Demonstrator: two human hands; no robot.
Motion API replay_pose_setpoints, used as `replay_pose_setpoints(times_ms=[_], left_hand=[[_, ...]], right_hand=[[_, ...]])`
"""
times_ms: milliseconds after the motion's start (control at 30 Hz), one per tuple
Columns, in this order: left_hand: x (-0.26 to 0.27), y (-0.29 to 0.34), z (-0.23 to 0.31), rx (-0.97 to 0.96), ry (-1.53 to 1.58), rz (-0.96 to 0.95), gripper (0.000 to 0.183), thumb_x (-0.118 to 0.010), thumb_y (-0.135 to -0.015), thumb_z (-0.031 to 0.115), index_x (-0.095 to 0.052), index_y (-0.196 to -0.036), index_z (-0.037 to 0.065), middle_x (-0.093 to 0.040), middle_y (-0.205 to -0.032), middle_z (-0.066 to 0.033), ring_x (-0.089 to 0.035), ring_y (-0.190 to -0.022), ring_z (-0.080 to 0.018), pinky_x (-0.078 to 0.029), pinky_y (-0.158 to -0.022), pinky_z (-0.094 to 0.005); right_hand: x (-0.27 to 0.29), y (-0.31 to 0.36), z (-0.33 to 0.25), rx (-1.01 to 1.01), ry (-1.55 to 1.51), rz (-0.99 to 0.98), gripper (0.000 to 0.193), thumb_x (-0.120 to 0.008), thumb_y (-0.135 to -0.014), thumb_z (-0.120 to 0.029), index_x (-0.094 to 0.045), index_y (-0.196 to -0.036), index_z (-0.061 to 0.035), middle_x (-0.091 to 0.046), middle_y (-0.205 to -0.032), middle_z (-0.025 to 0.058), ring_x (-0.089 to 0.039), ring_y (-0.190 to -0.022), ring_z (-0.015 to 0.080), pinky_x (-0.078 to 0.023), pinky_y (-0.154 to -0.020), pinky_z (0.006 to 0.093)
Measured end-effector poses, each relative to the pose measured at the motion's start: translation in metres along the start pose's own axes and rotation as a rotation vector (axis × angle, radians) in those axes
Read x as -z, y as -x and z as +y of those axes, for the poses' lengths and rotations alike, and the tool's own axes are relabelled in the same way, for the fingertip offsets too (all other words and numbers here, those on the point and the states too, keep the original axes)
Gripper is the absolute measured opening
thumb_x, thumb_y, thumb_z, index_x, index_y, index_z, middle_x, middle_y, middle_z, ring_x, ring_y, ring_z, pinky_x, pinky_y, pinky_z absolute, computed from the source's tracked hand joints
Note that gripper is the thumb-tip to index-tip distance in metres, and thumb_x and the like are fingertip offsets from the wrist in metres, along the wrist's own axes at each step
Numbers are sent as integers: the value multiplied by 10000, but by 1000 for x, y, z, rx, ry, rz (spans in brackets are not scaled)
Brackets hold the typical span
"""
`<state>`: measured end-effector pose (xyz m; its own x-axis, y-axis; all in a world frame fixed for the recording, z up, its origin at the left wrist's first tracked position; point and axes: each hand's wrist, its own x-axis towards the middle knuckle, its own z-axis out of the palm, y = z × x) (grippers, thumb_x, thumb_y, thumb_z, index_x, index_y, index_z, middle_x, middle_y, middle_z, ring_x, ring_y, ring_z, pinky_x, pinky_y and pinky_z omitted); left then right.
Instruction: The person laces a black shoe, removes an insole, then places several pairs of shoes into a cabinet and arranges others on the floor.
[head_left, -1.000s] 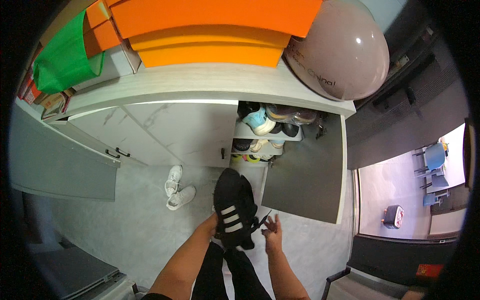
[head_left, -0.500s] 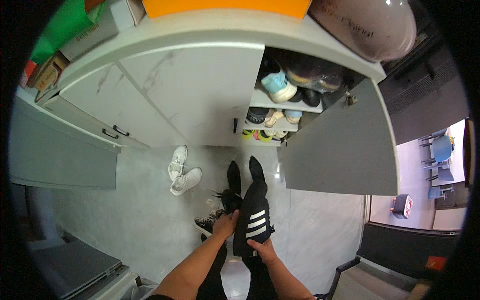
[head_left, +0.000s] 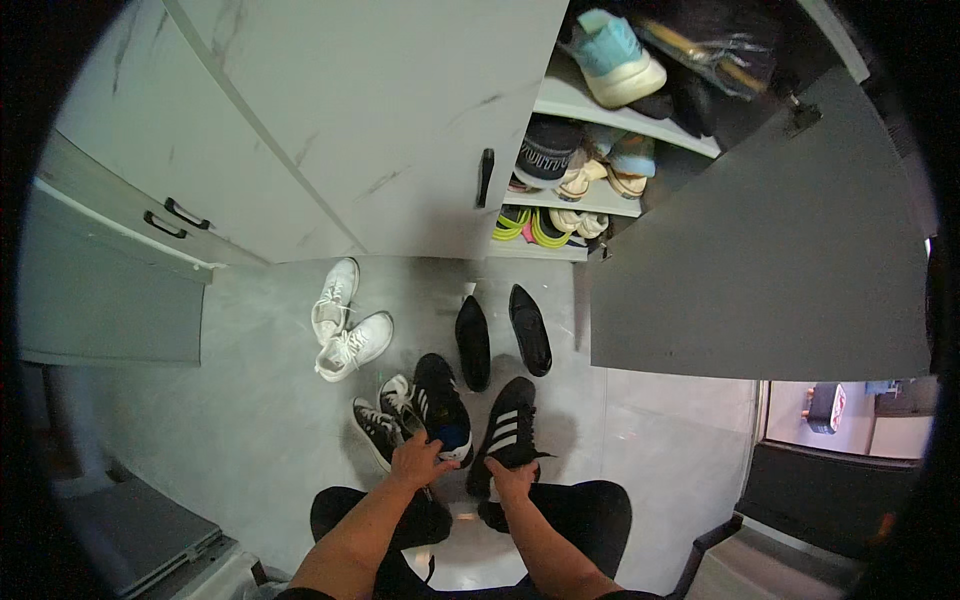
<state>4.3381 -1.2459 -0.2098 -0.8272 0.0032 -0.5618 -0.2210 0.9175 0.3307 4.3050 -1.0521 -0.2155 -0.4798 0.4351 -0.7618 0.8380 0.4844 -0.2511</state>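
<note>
- Looking like a home's entryway
- Showing a marble-patterned cabinet (head_left: 380,120) standing open on shelves (head_left: 565,95) of everyday shoes (head_left: 620,75)
- Displaying white sneakers (head_left: 352,348) and black flats (head_left: 530,332) lying out on grey flooring (head_left: 260,420)

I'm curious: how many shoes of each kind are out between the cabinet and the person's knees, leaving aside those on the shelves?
White sneakers: 2
Pointed black flats: 2
Black sneakers with white stripes: 2
Black-and-white lace-up shoes: 2
Total: 8
</note>
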Motion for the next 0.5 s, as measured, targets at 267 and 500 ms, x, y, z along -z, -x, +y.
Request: replay_pose_setpoints(times_ms=[267, 500], left_hand=[[-116, -65, -24, -89, -69, -31, 575, -595, -759, 600, -586, -1084, 127, -493, -1053, -192, -582, -911, -329, -503, -715, -437], [-135, -101, -38, 40, -182, -412, 434, -531, -905, 297, -455, -1320, 194, -428, -1311, -169, -538, -1057, -370, -460, -874, -468]], right_hand=[[-77, -105, 27, -89, 337, 153, 1069, -833, -600, -378, -183, -1388, -61, -343, -1333, 194, -399, -1217, 353, -422, -952, 490], [-95, -131, -6, 194, 204, 172, 883, -749, -686, -287, -272, -1367, 14, -390, -1328, 236, -428, -1192, 382, -390, -979, 449]])
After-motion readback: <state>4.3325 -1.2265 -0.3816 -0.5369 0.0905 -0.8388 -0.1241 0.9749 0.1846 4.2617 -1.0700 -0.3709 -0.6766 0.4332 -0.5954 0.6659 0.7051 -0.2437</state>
